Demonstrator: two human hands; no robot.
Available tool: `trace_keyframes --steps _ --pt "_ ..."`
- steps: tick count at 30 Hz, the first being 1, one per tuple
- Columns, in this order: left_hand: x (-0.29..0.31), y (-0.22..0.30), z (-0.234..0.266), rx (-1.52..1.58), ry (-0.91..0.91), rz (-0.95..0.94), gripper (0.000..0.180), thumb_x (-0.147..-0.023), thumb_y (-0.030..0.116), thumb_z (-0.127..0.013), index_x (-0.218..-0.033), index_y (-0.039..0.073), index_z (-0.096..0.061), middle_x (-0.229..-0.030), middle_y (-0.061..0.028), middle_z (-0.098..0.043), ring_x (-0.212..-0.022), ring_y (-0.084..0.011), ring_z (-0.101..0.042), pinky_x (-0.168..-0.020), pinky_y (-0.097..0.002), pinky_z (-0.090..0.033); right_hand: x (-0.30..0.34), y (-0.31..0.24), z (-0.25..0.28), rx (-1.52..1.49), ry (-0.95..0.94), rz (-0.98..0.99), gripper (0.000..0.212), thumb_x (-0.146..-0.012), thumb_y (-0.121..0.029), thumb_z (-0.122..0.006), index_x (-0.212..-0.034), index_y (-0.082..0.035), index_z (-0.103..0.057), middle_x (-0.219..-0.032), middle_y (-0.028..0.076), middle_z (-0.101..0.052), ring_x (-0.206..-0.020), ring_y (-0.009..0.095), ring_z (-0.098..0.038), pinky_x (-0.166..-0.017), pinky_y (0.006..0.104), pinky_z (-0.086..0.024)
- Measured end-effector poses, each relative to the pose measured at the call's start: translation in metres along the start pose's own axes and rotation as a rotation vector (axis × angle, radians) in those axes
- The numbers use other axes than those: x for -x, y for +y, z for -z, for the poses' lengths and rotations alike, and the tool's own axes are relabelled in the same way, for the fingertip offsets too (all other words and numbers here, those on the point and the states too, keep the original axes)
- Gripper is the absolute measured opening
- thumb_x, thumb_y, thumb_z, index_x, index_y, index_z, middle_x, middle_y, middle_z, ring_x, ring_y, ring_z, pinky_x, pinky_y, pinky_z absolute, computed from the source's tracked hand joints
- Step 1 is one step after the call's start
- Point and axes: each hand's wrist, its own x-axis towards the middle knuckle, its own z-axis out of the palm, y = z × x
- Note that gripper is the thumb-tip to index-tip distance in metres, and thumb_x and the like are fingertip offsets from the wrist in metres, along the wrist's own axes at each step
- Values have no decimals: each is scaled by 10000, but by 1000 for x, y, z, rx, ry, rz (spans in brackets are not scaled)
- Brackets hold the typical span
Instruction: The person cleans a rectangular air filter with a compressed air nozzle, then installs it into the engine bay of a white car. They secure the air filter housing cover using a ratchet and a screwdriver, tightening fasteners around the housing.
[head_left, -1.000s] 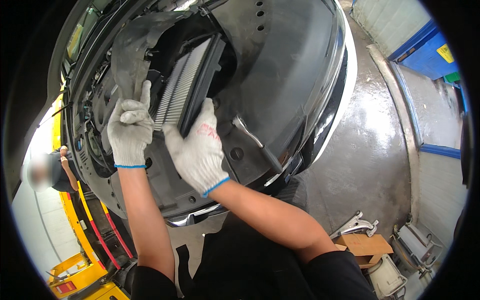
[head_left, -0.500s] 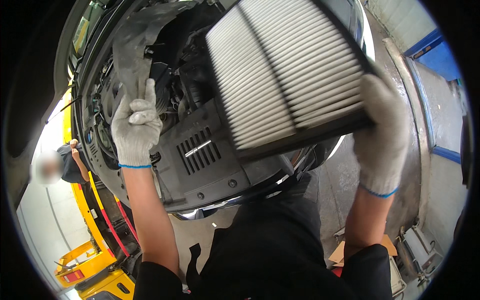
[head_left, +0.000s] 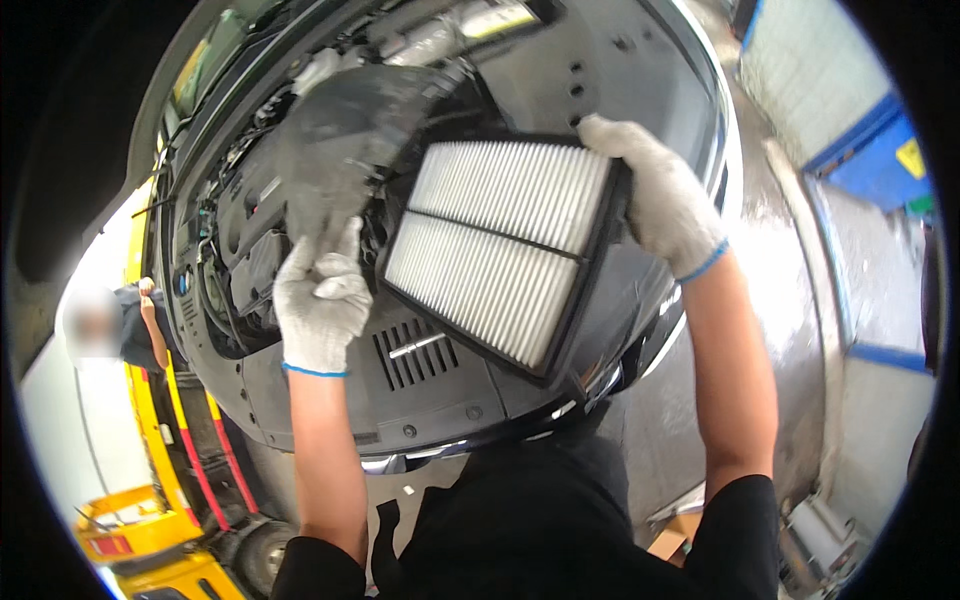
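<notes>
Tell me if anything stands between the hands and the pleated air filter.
Nothing visible does. The right hand directly grips the pleated air filter by its right side. The left hand, holding a dark sheet-like cover, is left of the filter; that cover extends upward in the picture, outside the gap.

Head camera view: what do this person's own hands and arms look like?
The left hand and right hand wear matching off-white knitted work gloves, trimmed at the wrist with bright blue edging. Both forearms are bare, up to short, plain black sleeves. No cables show, and I can't make out any markings on the gloves.
</notes>
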Motion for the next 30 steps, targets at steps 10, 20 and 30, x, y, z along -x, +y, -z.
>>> trace_keyframes --steps 10,20,30 --pt "4 -5 2 34 49 -77 524 -1057 317 -583 -1374 -97 -535 -1286 -318 -656 -658 -127 -656 -447 -182 -461 -107 22 -90 275 -77 -174 341 -944 -361 -642 -907 -26 -688 -748 71 -653 -580 186 -583 -523 316 -444" --pt "4 -9 -13 56 84 -78 734 -1046 373 -621 -1489 -167 -398 -813 -133 -655 -580 -94 -597 -443 -197 -474 -146 57 -101 524 -129 -133 298 -991 -350 -632 -1019 -54 -663 -882 62 -665 -743 200 -619 -626 336 -535" --pt "6 -7 -10 87 39 -129 653 -1067 304 -577 -1417 -228 -428 -1311 -346 -617 -594 -92 -593 -424 -183 -482 -186 122 -89 1172 -33 285 571 -916 -329 -737 -1339 9 -559 -1210 311 -705 -1198 463 -661 -1011 470 -534"
